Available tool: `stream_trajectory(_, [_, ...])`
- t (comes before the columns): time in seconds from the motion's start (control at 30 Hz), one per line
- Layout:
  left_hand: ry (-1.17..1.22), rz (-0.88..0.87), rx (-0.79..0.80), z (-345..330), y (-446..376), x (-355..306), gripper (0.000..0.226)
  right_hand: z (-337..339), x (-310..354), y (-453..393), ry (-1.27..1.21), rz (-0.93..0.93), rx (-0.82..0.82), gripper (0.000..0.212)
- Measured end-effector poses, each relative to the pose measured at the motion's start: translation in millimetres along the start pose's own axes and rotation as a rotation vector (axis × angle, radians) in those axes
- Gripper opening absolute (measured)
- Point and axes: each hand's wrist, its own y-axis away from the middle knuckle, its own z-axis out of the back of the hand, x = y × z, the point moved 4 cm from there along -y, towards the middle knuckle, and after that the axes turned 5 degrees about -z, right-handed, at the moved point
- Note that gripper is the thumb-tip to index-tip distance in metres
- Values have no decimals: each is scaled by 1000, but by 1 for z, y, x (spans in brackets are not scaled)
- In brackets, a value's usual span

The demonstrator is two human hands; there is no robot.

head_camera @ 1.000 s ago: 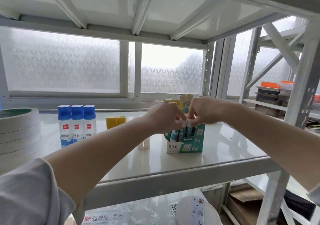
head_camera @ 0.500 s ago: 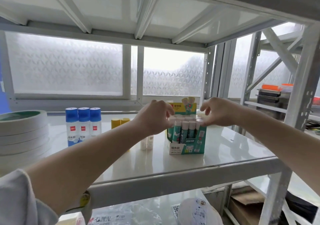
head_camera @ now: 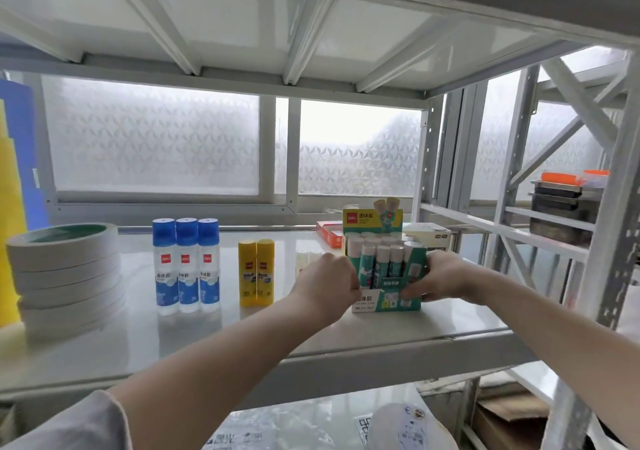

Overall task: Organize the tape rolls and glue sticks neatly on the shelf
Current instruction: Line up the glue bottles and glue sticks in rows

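Note:
A green and white display box of glue sticks (head_camera: 388, 297) stands on the white shelf (head_camera: 242, 338), right of centre. My left hand (head_camera: 325, 283) grips the box's left side and my right hand (head_camera: 443, 276) grips its right side. Several white-capped sticks stand upright inside. Two yellow glue sticks (head_camera: 256, 273) stand to the left, then three blue-capped liquid glue bottles (head_camera: 186, 266). A stack of white tape rolls (head_camera: 65, 276) sits at the far left. Small pale sticks (head_camera: 304, 262) stand partly hidden behind my left hand.
A red flat box (head_camera: 329, 231) and a white box (head_camera: 429, 236) lie behind the display box near the frosted window. A shelf upright (head_camera: 616, 248) stands at the right, with dark trays (head_camera: 561, 214) on another rack beyond. Packages lie on the lower shelf.
Both hands dropped from the glue stick caps to the sides of the display box and closed on it. The view moved closer and slightly left.

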Motion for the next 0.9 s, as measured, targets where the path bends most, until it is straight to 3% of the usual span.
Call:
stream_trajectory(0.3, [-26,-9,6,3,3,7,23,-7,-1,-9,8,2,20,34])
stream_trajectory(0.53, [-39,-8,4,16,15,9,30,2,18,9,307,71,-84,35])
stream_trajectory(0.73, [-54,-18,21,50,40,4,28,14,63,39,544,130,-283,81])
stream_trajectory(0.9, [-86,-15,106,109,74,11,25,-25,142,69,644,298,-164,68])
